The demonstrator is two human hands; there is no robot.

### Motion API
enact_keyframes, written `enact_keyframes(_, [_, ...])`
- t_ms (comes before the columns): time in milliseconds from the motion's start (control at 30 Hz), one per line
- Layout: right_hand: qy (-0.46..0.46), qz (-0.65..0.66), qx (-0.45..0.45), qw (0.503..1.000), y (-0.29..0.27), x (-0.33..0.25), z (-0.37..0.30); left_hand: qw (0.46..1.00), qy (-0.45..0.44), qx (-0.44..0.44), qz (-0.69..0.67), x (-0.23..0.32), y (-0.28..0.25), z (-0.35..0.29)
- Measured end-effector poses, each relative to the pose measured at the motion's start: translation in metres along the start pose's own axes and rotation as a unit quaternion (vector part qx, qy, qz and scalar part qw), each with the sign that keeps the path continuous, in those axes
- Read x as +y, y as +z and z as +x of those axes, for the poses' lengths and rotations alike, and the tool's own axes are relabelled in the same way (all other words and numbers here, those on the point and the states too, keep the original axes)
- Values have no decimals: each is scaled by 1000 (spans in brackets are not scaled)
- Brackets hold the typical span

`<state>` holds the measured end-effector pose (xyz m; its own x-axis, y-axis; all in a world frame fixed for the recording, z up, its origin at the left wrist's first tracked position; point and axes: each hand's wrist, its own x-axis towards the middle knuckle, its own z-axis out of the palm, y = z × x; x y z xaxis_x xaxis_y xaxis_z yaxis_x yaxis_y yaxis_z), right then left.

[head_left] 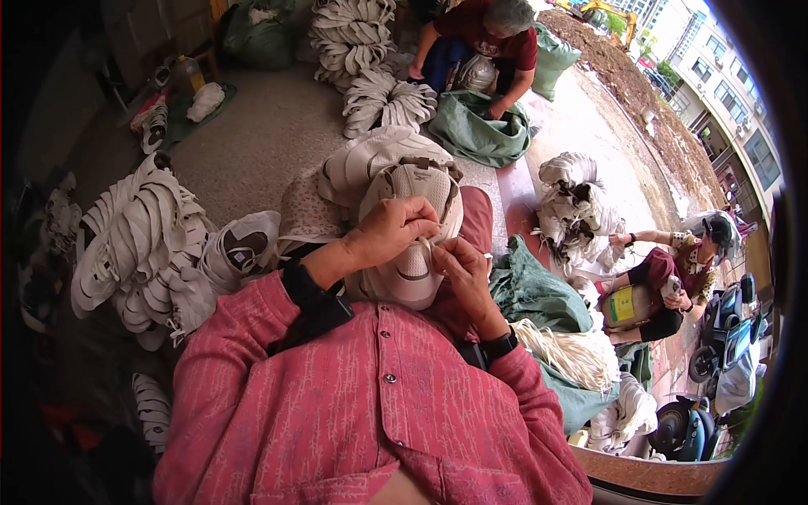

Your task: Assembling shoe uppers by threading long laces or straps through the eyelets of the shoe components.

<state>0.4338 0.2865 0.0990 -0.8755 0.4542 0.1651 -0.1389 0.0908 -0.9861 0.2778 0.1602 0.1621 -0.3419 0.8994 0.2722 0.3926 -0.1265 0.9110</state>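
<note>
A white shoe upper [409, 284] lies across my lap, its toe part toward me and its perforated tongue [418, 180] beyond my hands. Over its middle, my left hand [385, 233] is closed in a pinch on a short bit of white shoelace [425, 245]. Close beside it, the fingertips of my right hand [465, 268] are pressed together on the same lace. Most of the lace is hidden by the fingers. Just past this upper rests a stack of more white uppers [343, 171].
Bundled white uppers [139, 231] stand at my left, with more [387, 101] ahead. To my right are a green sack [539, 290] and a hank of white laces [568, 353]. One person [497, 38] reaches into a green sack; another [665, 286] sits at right near parked scooters [686, 425].
</note>
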Motion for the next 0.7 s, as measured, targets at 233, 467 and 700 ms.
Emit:
enact_keyframes(233, [-51,-96,36,993,5,2,2,1000,-18,-9,-13,-5,9,6])
enact_keyframes(467, [-283,-559,-25,779,-8,-74,22,998,62,16,5,-1,-3,-12])
enact_keyframes(700, [-262,-636,-160,708,-10,-87,42,964,170,129,160,-12,-15,-40])
